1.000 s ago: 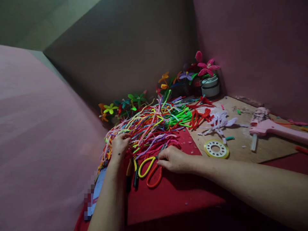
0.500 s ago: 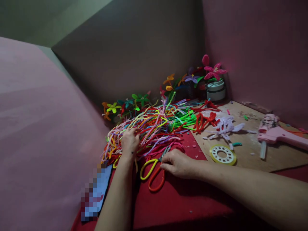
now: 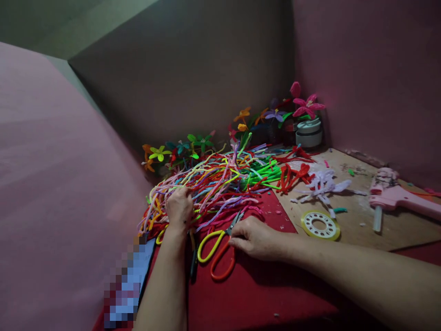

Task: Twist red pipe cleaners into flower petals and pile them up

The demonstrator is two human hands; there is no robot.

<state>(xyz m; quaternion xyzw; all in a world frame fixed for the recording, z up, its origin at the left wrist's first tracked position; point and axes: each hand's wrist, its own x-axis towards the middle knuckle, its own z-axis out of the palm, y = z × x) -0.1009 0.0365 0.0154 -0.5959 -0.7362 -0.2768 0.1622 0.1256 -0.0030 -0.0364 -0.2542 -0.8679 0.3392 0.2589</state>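
Observation:
My left hand (image 3: 179, 209) is closed at the left part of a heap of multicoloured pipe cleaners (image 3: 220, 172). Its fingertips are out of sight, so what it holds does not show. Beside the heap's near edge, my right hand (image 3: 255, 236) has its fingers pressed together on scissors (image 3: 223, 263) with one yellow and one red handle loop. The blades point away, toward the pipe cleaners, and stand slightly apart. A tool with a black handle (image 3: 193, 264) lies just right of my left wrist. Yellow loops (image 3: 160, 235) peep out on its other side.
On a brown board (image 3: 365, 232) at the right lie a tape roll (image 3: 320, 225), a pink glue gun (image 3: 396, 195), white fuzzy pieces (image 3: 325, 184) and red ones (image 3: 296, 177). Pipe-cleaner flowers (image 3: 200, 141) line the back. A flat phone-like object (image 3: 126, 294), partly pixelated, lies at left.
The view has shifted a little. My left hand has moved slightly left, and more of the black handle shows beside its wrist. My right hand stays at the scissors.

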